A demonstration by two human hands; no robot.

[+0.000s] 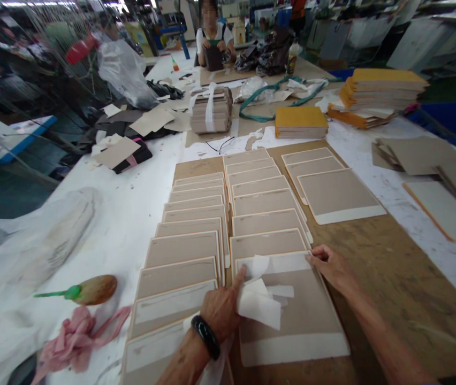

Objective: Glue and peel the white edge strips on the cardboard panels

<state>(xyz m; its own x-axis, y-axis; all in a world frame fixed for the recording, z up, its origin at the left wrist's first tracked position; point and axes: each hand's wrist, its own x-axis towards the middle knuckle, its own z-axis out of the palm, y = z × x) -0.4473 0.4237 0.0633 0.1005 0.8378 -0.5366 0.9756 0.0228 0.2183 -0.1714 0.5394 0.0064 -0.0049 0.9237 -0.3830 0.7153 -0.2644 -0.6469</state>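
I stand at a long white-topped work table [115, 230] with a brown board [396, 272] laid along it, in a busy workshop. At my 12 o'clock a co-worker [214, 37] sits at the far end, both hands on a dark piece. Nearer, at 1 o'clock, are a tied stack of panels [211, 111] and a yellow-edged stack [301, 122]. A taller yellow-topped stack [380, 88] stands at 2 o'clock, and loose tan sheets [415, 155] lie at 3 o'clock beyond the board.

Two overlapping columns of tan panels [228, 224] run from me towards 12 o'clock, with three more panels set apart to their right. The nearest tan panel [292, 315] lies directly before me at 12 o'clock, overlapping the column's end. Crumpled white paper strips [258, 305] lie across its upper part.

My hands are apart. My left hand [220, 313], with a black wristband [206, 337], has its index finger [241, 277] on the paper. My right hand [332, 270] has its fingers [312, 258] at the panel's upper right corner. I cannot tell whether either hand is gripping. At 9 o'clock, a wooden-handled tool [93, 290] with a green tip lies beside a pink cloth [77, 337].
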